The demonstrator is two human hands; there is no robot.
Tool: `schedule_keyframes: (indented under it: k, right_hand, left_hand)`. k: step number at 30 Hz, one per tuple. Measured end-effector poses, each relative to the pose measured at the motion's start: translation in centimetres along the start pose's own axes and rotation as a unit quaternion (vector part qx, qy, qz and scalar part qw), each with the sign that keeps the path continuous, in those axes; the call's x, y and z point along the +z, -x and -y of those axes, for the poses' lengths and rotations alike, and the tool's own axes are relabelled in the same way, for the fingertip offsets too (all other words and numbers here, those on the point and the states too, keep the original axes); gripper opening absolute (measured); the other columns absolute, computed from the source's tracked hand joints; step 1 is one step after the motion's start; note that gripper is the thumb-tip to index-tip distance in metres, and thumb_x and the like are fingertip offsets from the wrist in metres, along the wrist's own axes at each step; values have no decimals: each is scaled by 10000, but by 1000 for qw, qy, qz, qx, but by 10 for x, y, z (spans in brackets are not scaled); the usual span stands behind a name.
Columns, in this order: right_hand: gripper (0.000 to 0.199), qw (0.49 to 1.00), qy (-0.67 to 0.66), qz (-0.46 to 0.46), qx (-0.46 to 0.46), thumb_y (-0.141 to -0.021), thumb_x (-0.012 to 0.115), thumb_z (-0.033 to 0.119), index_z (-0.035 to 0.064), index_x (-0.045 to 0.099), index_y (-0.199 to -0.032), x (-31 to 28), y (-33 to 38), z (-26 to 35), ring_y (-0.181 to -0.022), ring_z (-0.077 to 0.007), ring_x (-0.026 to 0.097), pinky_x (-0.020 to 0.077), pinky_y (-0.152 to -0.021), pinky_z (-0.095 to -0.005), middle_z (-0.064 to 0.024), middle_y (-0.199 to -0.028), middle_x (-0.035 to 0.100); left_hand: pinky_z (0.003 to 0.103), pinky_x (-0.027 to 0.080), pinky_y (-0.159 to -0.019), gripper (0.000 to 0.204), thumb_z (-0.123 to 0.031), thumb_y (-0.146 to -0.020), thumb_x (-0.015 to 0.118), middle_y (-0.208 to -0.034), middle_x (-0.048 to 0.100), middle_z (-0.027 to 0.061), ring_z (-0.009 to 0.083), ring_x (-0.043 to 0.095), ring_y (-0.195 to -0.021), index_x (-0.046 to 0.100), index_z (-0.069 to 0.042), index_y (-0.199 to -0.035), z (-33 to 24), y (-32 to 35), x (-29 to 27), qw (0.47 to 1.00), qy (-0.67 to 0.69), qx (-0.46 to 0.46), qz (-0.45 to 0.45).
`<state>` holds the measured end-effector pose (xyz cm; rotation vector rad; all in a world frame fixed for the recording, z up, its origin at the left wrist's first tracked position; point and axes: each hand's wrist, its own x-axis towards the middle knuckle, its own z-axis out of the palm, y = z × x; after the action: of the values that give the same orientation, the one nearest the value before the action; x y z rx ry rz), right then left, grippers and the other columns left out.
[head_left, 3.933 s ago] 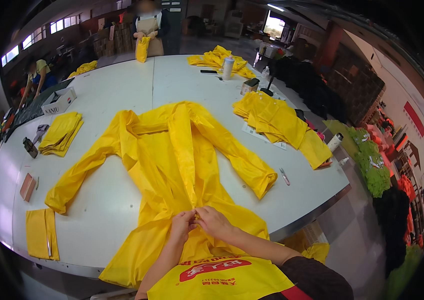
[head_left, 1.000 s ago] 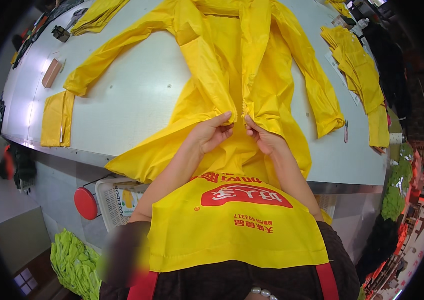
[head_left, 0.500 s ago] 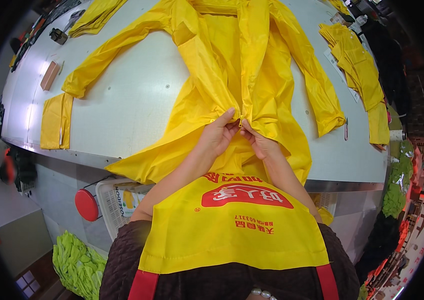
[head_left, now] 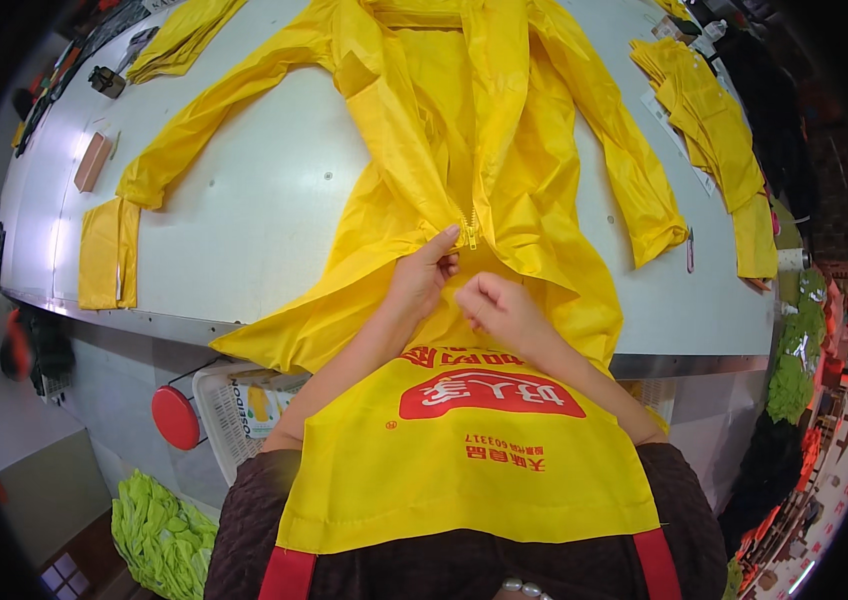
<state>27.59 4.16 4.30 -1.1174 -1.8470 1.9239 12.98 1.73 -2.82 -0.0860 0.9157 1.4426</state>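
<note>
"One yellow jacket (head_left: 399, 140) lies spread before you, front open, sleeves out to both sides, its lower part reaching past the near edge of the white table (head_left: 254, 230)!"

"And at its middle, the zipper pull (head_left: 473, 240), where the two toothed edges come together. What's your left hand (head_left: 422, 275) doing there?"

"Pinching, thumb on top: you've got the front edge gripped just beside that pull. Your right hand (head_left: 506, 308) is apart from it, fingers curled into a loose fist over the lower cloth; whether anything sits inside, I can't tell."

"Look wider: on your left, a folded yellow bundle (head_left: 104, 258) lies by the cuff, and beyond it a brownish block (head_left: 93, 163)."

"On your right, a slim pinkish tool (head_left: 690, 250) beside the other cuff, then a heap of yellow pieces (head_left: 704, 120)."

"Below the table, a white basket (head_left: 216, 400), a round red disc (head_left: 175, 417) just beside it!"
</note>
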Motion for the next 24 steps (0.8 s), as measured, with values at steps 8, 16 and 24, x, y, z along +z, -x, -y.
schedule_keyframes:
  k: [8, 16, 24]
  right_hand:
    - [74, 807, 508, -127, -274, -733, 579, 74, 32, 522, -752, -23, -30, 15, -706, -281, 574, 488, -579, -366, -115, -727, 537]
    - [57, 764, 527, -139, -346, -734, 556, 90, 47, 532, -706, -40, -81, 27, -690, -276, 575, 483, -555, -352, -101, -694, 539]
    - [237, 765, 431, -352, -324, -770, 607, 199, 44, 611, -950, -143, -104, -19, -955, -316, 539, 433, -833, -387, -151, -995, 594]
  left_hand:
    - [226, 459, -560, 128, -170, -819, 654, -689, 556, 7, 98, 509, -601, 581, -65, -832, -6, 6, 6, 1000, -30, -2, -2]
    - [238, 441, -581, 156, -164, -793, 682, -704, 549, 16, 116, 508, -614, 589, -51, -846, 2, 7, -5, 995, -86, -50, 18]
    - [256, 436, -598, 257, -247, -855, 604, -876, 599, 30, 129, 531, -703, 556, -67, -1031, 9, 13, -38, 962, -155, 118, -192]
